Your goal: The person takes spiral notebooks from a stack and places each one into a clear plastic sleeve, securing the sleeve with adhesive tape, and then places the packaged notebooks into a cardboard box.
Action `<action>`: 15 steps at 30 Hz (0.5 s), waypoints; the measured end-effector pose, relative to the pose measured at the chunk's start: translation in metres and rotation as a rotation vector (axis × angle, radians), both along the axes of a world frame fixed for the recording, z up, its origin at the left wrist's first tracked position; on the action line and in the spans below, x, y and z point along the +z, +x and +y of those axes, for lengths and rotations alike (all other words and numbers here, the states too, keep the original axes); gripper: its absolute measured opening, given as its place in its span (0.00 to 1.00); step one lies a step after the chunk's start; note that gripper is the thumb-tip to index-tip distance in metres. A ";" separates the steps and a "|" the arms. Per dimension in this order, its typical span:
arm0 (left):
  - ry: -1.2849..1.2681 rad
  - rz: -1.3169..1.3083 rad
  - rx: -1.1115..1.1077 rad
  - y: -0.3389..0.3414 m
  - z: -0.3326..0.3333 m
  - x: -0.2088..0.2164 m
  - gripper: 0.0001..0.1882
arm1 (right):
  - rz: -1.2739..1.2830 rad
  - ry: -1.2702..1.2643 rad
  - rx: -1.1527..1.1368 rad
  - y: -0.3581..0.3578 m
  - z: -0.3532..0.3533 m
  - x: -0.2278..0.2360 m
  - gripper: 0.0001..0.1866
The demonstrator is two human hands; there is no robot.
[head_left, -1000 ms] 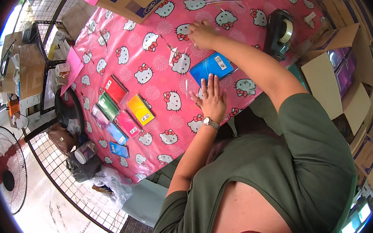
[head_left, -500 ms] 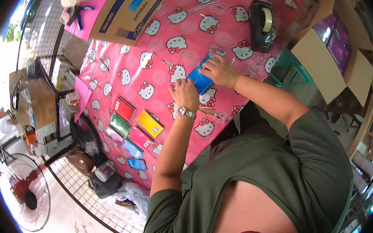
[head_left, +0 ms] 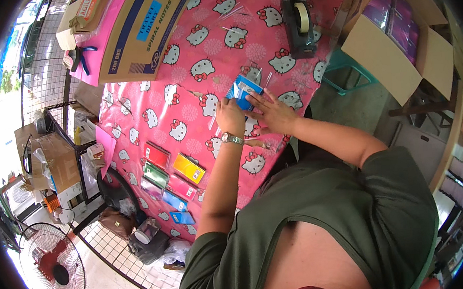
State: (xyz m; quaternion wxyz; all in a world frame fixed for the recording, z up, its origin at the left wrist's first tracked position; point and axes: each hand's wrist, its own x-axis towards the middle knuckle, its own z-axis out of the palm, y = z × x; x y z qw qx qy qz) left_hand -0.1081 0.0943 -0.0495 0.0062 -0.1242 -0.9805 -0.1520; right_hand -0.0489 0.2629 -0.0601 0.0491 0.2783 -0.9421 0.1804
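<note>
A small blue spiral notebook [head_left: 243,82] with a white label lies on the pink patterned table cover [head_left: 191,112], with shiny clear plastic around it. My left hand [head_left: 230,116], wearing a metal watch on its wrist, pinches the notebook's left lower edge with bent fingers. From the right, my right hand [head_left: 275,114] reaches over the notebook's lower right side, its fingers stretched and spread against it. Left of my left forearm lie more small notebooks: a yellow one [head_left: 189,168], a red one [head_left: 157,154], a green one [head_left: 156,174], a pink one [head_left: 182,187] and several others.
A black tape dispenser [head_left: 299,28] stands at the far right of the table. A large carton [head_left: 146,34] occupies the far left. To the right, an open carton [head_left: 382,59] holds purple packs beside a green stool [head_left: 348,75]. A fan [head_left: 52,267] stands at lower left.
The notebook now shows a white label where a plain blue face showed before. My right hand has slid from its upper end to its lower right side. The whole view has shifted slightly.
</note>
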 end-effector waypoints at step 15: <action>-0.357 -0.001 -0.090 0.022 0.024 0.001 0.23 | -0.307 -0.906 -1.107 -0.068 0.166 0.007 0.09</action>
